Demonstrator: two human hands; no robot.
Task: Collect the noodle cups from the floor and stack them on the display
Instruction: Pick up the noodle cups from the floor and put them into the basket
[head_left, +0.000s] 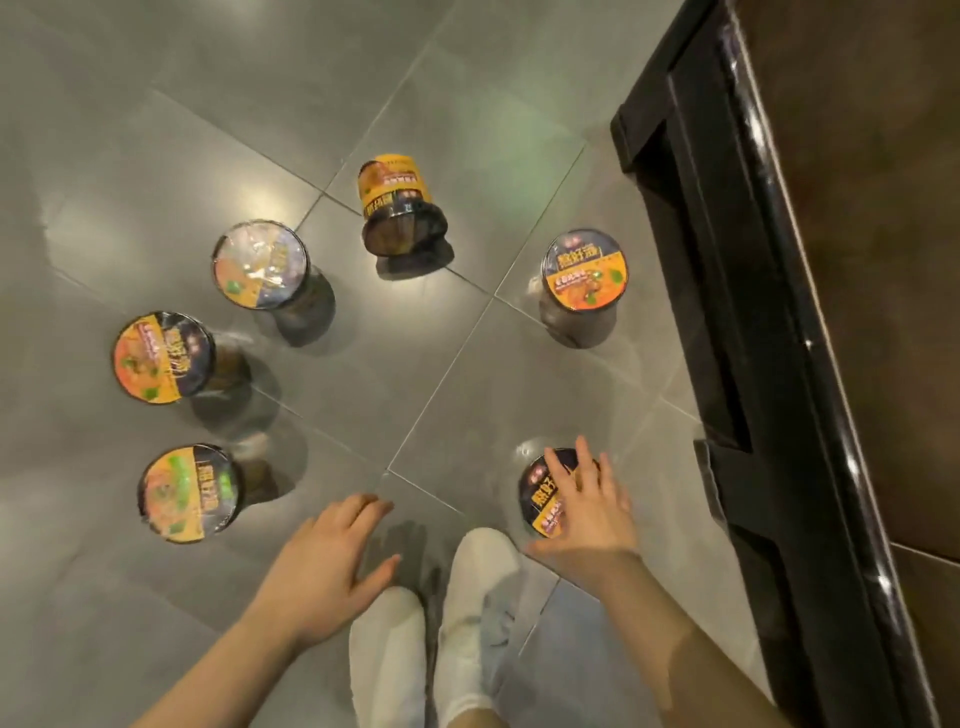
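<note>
Noodle cups, six of them, sit on the grey floor (156, 130): five upright, and the far cup (397, 205) tipped on its side. The right hand (584, 512) spreads its fingers over the near cup (540, 499), by the dark display base (727, 291); whether they touch the lid, I cannot tell. The left hand (322, 561) hangs relaxed, fingers loose, holding nothing. These cups look light, thin-walled and film-wrapped, so probably slippery; gripping around the rim seems safer than squeezing the wall.

Six noodle cups (585, 270) dot the grey floor (156, 130); right hand (587, 512) covers the nearest.
</note>
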